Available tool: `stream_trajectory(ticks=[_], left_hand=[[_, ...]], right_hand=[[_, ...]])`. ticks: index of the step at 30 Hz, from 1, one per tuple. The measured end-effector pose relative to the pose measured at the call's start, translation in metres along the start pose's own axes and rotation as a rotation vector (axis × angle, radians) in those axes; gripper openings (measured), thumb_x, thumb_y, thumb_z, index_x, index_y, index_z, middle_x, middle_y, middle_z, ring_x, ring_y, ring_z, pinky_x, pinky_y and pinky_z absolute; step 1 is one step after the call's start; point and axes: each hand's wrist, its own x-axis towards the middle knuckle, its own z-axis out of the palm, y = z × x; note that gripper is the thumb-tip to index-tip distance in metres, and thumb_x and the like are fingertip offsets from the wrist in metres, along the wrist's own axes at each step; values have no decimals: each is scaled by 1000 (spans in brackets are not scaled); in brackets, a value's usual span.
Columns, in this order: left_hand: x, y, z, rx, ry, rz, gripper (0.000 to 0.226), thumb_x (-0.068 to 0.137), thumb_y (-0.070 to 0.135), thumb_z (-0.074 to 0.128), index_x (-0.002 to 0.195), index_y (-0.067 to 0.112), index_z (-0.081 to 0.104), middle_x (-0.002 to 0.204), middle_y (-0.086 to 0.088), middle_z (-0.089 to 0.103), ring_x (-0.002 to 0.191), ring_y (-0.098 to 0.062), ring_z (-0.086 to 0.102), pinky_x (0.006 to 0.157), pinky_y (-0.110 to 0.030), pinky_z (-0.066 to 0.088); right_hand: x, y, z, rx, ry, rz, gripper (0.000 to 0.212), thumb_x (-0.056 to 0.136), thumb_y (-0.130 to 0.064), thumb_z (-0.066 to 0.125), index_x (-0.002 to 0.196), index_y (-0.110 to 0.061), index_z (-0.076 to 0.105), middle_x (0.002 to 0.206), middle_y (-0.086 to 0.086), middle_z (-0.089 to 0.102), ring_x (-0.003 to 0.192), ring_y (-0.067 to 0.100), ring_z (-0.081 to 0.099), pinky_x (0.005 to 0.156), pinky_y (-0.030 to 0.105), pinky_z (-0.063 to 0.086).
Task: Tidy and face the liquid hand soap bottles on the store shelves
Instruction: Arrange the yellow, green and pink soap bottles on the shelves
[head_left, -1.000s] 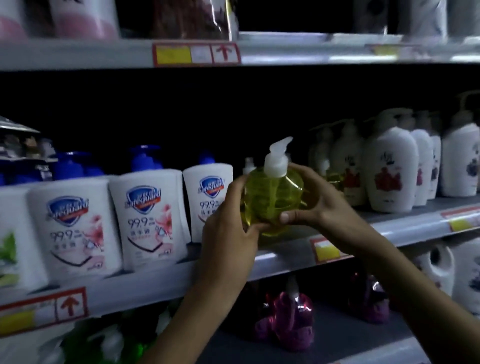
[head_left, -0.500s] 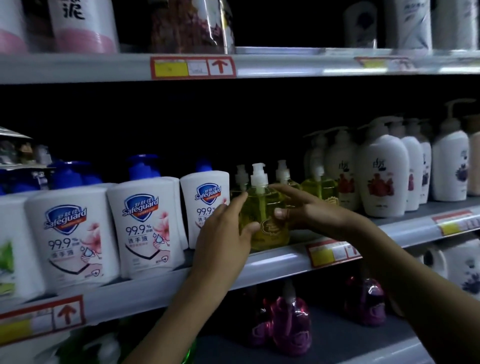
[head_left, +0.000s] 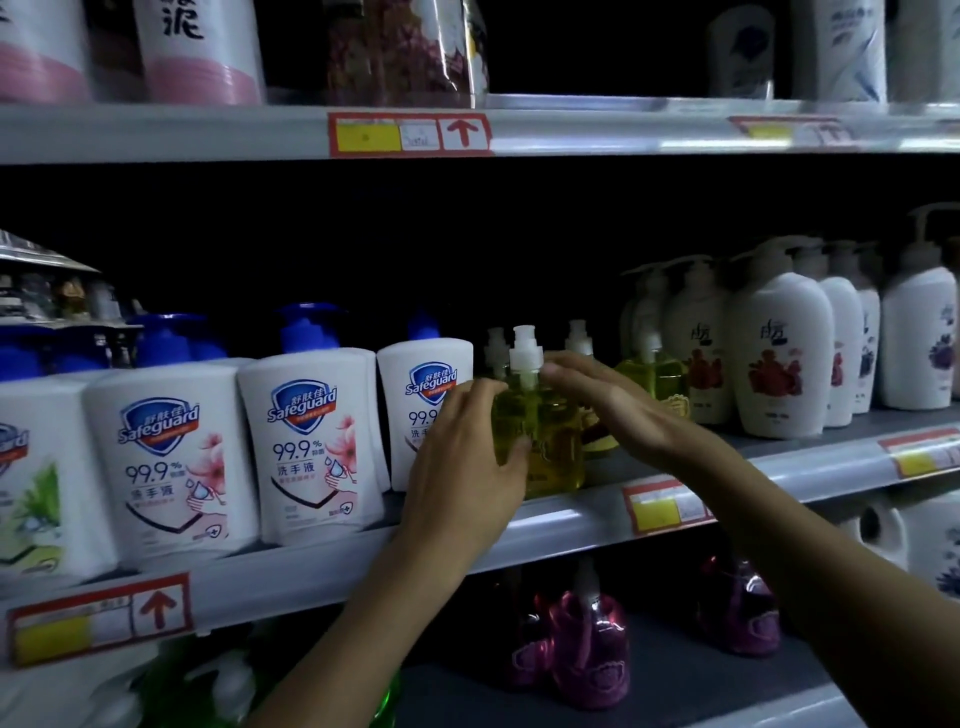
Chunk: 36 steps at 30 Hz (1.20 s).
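We see the yellow soap bottle (head_left: 553, 447) standing upright at the front edge of the middle shelf (head_left: 322, 566), its white pump (head_left: 525, 353) rising above both hands. The left hand (head_left: 462, 467) is wrapped round the bottle's left side, fingers curled behind it and the thumb laid across its front, so this hand has a real hold on it. The right hand (head_left: 618, 410) comes in from the right with its fingers stretched out nearly straight. They lie over the bottle's right shoulder just behind the pump, resting there rather than gripping. Just to the left of the bottle stands a white Safeguard bottle (head_left: 423, 405) with a blue pump, partly hidden by the left hand, and two more Safeguard bottles (head_left: 306, 441) sit further left along the same shelf front. Behind and to the right of the held bottle we make out other yellow bottles (head_left: 652, 371) with white pumps, set deeper on the shelf. Further right is a row of white lotion-style bottles (head_left: 779, 353) with red prints. A yellow and red price tag (head_left: 660, 506) is fixed to the shelf rail just below and to the right of the bottle. On the dim lower shelf, pink bottles (head_left: 587, 644) stand beneath the hands.
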Motion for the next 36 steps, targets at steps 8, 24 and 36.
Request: stream_trajectory(ticks=[8,24,36], left_hand=[[30,6,2,-28,-350,-168,57,87,48,48,137,31,28,128,-4,51,100,-28,59,90,-46,49],[29,3,-1,110,-429,-94,57,100,41,36,149,22,15,155,-4,26,138,-24,31,109,-41,32],[-183,-29,22,301,-247,418,17,92,5,40,85,13,53,87,-15,62,69,-37,58,54,-45,39]], right_hand=[[10,-3,7,-192,61,91,68,96,-59,15,151,-21,25,159,12,22,144,31,27,99,38,30],[-4,5,16,-208,163,-3,51,102,-47,29,143,-20,42,147,8,45,135,25,41,96,27,30],[-191,119,133,-505,395,-87,16,79,-18,49,81,-7,61,79,7,52,75,32,54,63,36,37]])
